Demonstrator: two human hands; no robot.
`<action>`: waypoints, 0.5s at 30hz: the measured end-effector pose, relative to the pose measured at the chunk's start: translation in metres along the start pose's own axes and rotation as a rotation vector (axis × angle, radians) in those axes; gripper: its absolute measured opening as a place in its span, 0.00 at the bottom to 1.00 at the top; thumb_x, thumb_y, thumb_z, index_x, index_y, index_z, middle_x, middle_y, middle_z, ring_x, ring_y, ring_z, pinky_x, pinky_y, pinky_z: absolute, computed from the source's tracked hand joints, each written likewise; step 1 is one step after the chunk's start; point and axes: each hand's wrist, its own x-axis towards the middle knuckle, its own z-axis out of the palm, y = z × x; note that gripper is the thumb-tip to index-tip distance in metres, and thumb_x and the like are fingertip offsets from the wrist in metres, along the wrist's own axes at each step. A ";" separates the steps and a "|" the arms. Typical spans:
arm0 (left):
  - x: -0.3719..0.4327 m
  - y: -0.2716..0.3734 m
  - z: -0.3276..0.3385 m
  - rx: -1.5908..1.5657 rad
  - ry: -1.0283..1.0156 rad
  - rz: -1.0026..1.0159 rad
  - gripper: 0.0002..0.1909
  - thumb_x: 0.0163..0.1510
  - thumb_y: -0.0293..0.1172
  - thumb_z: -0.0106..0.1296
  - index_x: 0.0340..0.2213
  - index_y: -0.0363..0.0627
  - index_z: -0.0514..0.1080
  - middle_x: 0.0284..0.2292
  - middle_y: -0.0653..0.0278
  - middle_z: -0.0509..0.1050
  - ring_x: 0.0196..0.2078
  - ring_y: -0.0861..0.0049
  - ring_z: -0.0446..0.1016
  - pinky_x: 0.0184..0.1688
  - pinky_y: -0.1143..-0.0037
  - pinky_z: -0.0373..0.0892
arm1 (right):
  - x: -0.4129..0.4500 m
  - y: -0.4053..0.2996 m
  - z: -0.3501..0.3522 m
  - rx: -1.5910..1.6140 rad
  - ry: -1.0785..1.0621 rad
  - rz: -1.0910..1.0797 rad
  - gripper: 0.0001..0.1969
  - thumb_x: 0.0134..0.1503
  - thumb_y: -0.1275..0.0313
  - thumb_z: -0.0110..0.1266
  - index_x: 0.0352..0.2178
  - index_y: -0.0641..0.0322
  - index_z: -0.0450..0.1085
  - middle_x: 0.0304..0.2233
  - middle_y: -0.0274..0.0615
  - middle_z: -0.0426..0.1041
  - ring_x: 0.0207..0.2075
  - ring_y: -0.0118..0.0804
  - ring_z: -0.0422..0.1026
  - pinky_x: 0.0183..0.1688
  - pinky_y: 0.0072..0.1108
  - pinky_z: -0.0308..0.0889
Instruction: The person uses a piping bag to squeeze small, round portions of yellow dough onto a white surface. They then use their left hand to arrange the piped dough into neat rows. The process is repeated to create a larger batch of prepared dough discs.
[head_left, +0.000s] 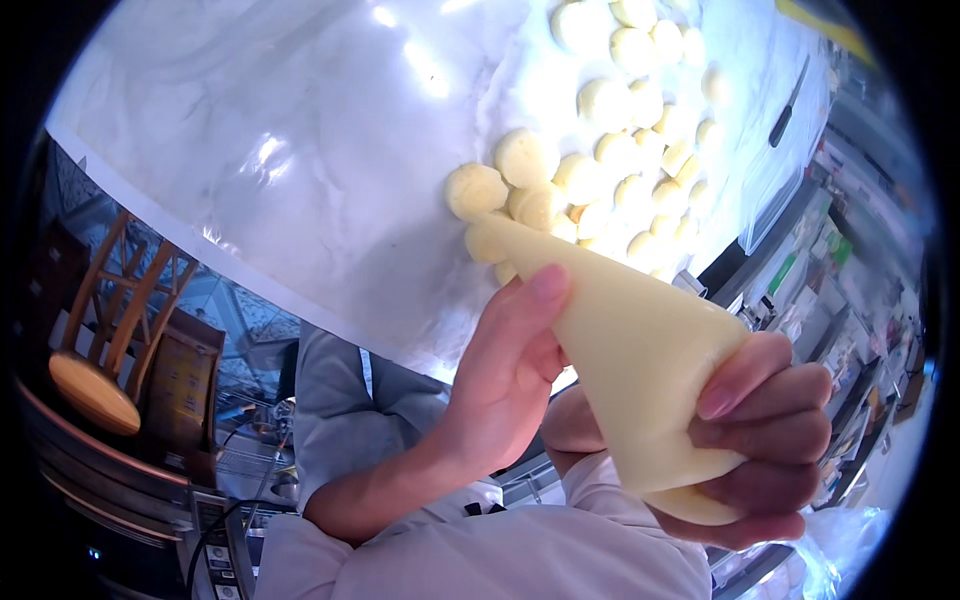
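A piping bag full of pale yellow filling slants across the right half of the view. My right hand is closed around its wide end. Near the narrow part, my left hand supports the bag from the left, thumb on its surface. The bag's tip is over pale yellow cake rounds at the near edge of a group; whether it touches one I cannot tell. Among them are a round at the left of the group and a larger round beside it. The bag hides part of the group.
The rounds lie on a glossy white marble-patterned table. A knife with a black handle lies near its right side. Beyond the table's lower left edge stand a wooden chair and a cardboard box. Cluttered shelves line the right.
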 end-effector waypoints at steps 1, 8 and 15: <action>0.002 -0.001 0.002 0.017 0.008 -0.001 0.22 0.71 0.47 0.44 0.56 0.44 0.67 0.50 0.67 0.75 0.52 0.82 0.74 0.57 0.73 0.67 | 0.002 -0.001 -0.001 -0.015 0.013 -0.001 0.28 0.72 0.52 0.36 0.17 0.49 0.53 0.20 0.28 0.50 0.27 0.28 0.52 0.34 0.22 0.58; 0.018 0.008 -0.003 0.057 -0.093 0.052 0.22 0.71 0.47 0.46 0.55 0.44 0.67 0.49 0.67 0.75 0.53 0.83 0.74 0.57 0.73 0.67 | 0.013 0.008 0.002 -0.027 -0.018 0.005 0.28 0.73 0.51 0.35 0.17 0.48 0.54 0.21 0.27 0.51 0.28 0.28 0.53 0.33 0.22 0.56; -0.004 0.004 0.004 -0.048 0.044 -0.011 0.21 0.71 0.45 0.44 0.56 0.44 0.67 0.51 0.67 0.75 0.53 0.81 0.74 0.57 0.73 0.67 | 0.001 0.003 0.010 0.020 -0.009 -0.014 0.28 0.73 0.52 0.36 0.17 0.48 0.55 0.20 0.27 0.51 0.28 0.28 0.53 0.33 0.20 0.59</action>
